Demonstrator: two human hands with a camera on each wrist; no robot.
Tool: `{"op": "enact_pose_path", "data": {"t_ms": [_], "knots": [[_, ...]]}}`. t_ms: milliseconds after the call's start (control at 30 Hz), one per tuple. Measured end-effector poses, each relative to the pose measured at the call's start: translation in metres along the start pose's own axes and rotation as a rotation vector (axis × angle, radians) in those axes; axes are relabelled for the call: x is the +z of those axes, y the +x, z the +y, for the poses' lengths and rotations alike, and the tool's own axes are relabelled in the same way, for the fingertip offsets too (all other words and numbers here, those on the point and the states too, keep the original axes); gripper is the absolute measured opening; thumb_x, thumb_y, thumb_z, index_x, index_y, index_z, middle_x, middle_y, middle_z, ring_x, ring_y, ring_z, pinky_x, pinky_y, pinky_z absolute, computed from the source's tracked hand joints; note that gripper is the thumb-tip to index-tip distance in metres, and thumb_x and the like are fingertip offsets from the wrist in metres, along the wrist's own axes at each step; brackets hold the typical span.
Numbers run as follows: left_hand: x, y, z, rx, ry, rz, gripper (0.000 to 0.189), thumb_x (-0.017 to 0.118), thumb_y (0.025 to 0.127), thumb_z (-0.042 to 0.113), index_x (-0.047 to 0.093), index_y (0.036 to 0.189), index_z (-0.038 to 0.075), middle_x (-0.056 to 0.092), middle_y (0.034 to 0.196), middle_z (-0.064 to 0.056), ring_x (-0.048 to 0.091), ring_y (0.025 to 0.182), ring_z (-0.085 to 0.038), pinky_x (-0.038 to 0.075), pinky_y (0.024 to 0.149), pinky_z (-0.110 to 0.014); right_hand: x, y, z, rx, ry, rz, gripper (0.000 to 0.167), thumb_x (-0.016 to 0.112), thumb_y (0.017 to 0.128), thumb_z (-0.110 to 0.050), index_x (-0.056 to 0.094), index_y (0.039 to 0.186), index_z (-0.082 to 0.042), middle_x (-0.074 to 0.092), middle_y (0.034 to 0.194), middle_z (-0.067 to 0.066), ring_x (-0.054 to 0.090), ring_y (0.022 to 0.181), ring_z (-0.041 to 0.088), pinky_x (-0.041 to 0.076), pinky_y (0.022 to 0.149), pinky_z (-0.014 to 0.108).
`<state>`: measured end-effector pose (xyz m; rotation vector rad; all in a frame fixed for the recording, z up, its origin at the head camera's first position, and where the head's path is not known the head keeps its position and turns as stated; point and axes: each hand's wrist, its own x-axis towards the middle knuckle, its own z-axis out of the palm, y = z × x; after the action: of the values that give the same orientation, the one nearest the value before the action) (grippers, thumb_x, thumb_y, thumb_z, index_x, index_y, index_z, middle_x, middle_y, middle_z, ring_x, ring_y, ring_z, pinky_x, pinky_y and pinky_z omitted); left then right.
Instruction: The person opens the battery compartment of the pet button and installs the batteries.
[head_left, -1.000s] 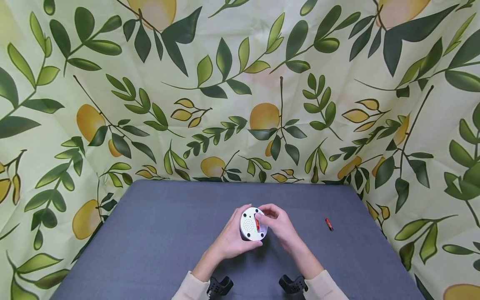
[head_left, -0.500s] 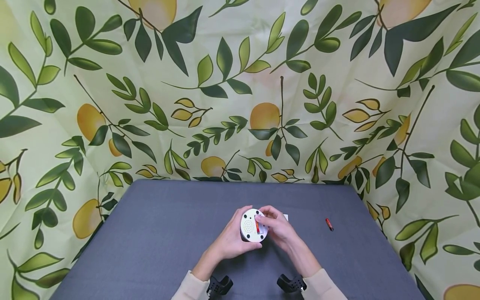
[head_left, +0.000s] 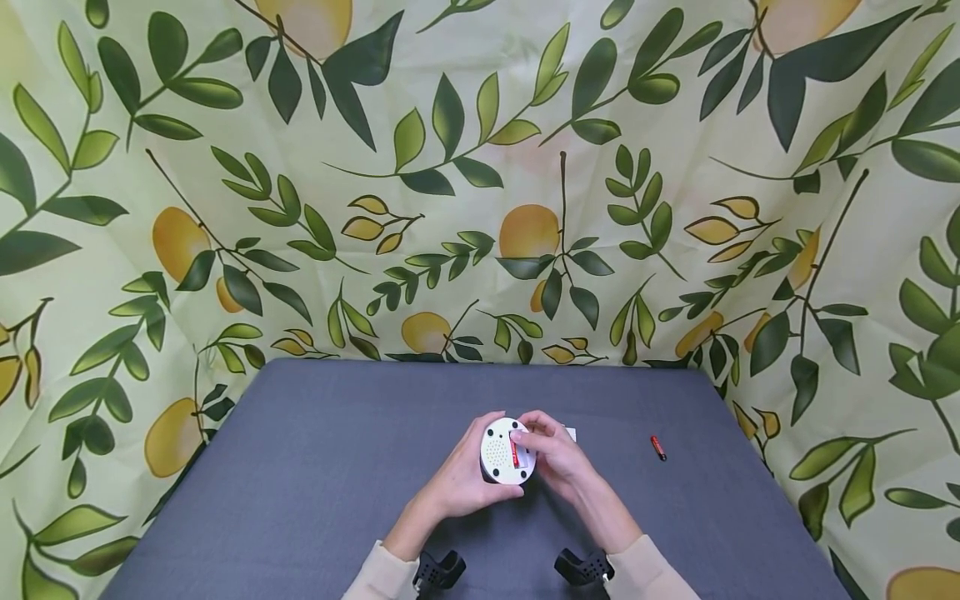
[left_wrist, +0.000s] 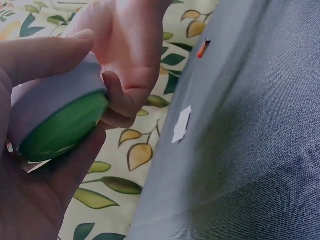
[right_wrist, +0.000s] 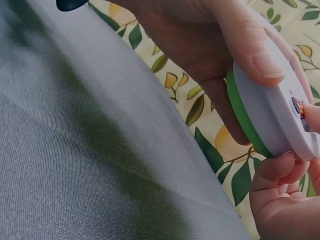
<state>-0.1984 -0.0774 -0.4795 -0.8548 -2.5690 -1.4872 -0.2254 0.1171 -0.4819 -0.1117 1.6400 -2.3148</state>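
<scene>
My left hand [head_left: 463, 473] grips a round white device [head_left: 497, 457] by its sides, with thumb and fingers around it. Its underside, showing small holes, black feet and an open battery compartment, faces the head camera; a green dome [left_wrist: 67, 127] forms the opposite side in the left wrist view. One red battery [head_left: 515, 454] lies in the compartment. The thumb of my right hand [head_left: 561, 457] presses on the battery's upper end, while its fingers curl against the device's rim. The inside of the compartment is partly hidden by the thumb.
A loose red battery with a black end [head_left: 657, 448] lies on the grey table [head_left: 337, 467] to the right. A small flat white piece [left_wrist: 182, 124] rests on the table behind my right hand. Leaf-and-fruit patterned fabric [head_left: 450, 208] stands behind the table and along its sides.
The device and my right hand have lowered slightly. The white piece behind my right hand has come into view. My thumb stays on the battery.
</scene>
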Motion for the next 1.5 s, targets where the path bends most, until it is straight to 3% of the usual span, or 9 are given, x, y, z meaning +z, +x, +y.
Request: {"op": "enact_pose_path", "data": {"t_ms": [167, 400, 600, 800, 1067, 1267, 1367, 1500], "knots": [[-0.001, 0.000, 0.000, -0.004, 0.000, 0.000, 0.102, 0.093, 0.072, 0.030, 0.033, 0.153, 0.009, 0.047, 0.143, -0.001, 0.051, 0.120, -0.017, 0.042, 0.103, -0.042, 0.000, -0.001, 0.000, -0.005, -0.038, 0.019, 0.015, 0.069, 0.091, 0.000, 0.063, 0.100, -0.011, 0.060, 0.096, 0.003, 0.057, 0.087, 0.016, 0.049, 0.072, 0.026], [-0.001, 0.000, -0.001, 0.000, 0.005, 0.028, 0.103, 0.093, 0.071, 0.031, 0.034, 0.153, 0.013, 0.049, 0.139, 0.001, 0.052, 0.119, -0.016, 0.043, 0.102, -0.041, -0.012, -0.009, -0.014, -0.056, -0.291, 0.017, 0.028, 0.073, 0.094, -0.014, 0.062, 0.114, 0.003, 0.064, 0.096, 0.006, 0.059, 0.079, 0.018, 0.053, 0.068, 0.031], [-0.003, -0.001, -0.001, -0.014, -0.002, 0.040, 0.103, 0.094, 0.070, 0.032, 0.034, 0.153, 0.015, 0.050, 0.137, 0.002, 0.051, 0.119, -0.015, 0.043, 0.102, -0.042, -0.027, -0.016, -0.035, -0.124, -0.445, 0.003, 0.032, 0.072, 0.095, -0.014, 0.062, 0.114, 0.009, 0.065, 0.088, 0.009, 0.059, 0.068, 0.019, 0.055, 0.067, 0.035], [-0.005, -0.002, -0.002, -0.017, 0.002, 0.050, 0.103, 0.094, 0.069, 0.031, 0.035, 0.152, 0.017, 0.049, 0.139, 0.002, 0.051, 0.121, -0.015, 0.042, 0.105, -0.044, -0.037, -0.024, -0.044, -0.188, -0.669, -0.019, 0.022, 0.072, 0.095, -0.014, 0.067, 0.107, 0.003, 0.065, 0.082, 0.009, 0.062, 0.070, 0.021, 0.056, 0.070, 0.041], [-0.004, -0.001, -0.003, -0.021, 0.003, 0.056, 0.103, 0.095, 0.069, 0.031, 0.035, 0.152, 0.022, 0.050, 0.140, 0.003, 0.051, 0.123, -0.015, 0.041, 0.106, -0.045, -0.060, -0.031, -0.046, -0.296, -1.035, 0.022, 0.006, 0.074, 0.093, -0.015, 0.073, 0.098, -0.011, 0.069, 0.090, -0.003, 0.062, 0.080, 0.012, 0.052, 0.072, 0.030], [-0.006, -0.001, -0.003, -0.028, 0.003, 0.060, 0.103, 0.094, 0.068, 0.034, 0.036, 0.152, 0.023, 0.050, 0.141, 0.003, 0.050, 0.124, -0.016, 0.041, 0.106, -0.046, -0.089, -0.038, -0.054, -0.432, -1.182, -0.006, 0.007, 0.076, 0.092, -0.013, 0.074, 0.099, -0.014, 0.066, 0.093, -0.011, 0.061, 0.083, 0.006, 0.054, 0.077, 0.031], [-0.007, -0.001, -0.003, -0.030, 0.005, 0.062, 0.103, 0.094, 0.068, 0.034, 0.036, 0.152, 0.023, 0.050, 0.141, 0.003, 0.050, 0.124, -0.016, 0.041, 0.106, -0.046, -0.102, -0.040, -0.057, -0.504, -1.279, -0.003, 0.011, 0.077, 0.090, -0.012, 0.074, 0.099, -0.017, 0.066, 0.095, -0.011, 0.062, 0.087, 0.010, 0.055, 0.079, 0.036], [-0.007, -0.001, -0.003, -0.029, 0.008, 0.062, 0.103, 0.095, 0.068, 0.032, 0.036, 0.152, 0.023, 0.050, 0.142, 0.003, 0.050, 0.125, -0.016, 0.041, 0.107, -0.047, -0.119, -0.043, -0.059, -0.505, -1.396, 0.026, 0.016, 0.078, 0.089, -0.013, 0.074, 0.104, -0.017, 0.067, 0.101, -0.006, 0.063, 0.094, 0.019, 0.054, 0.082, 0.044]]}}
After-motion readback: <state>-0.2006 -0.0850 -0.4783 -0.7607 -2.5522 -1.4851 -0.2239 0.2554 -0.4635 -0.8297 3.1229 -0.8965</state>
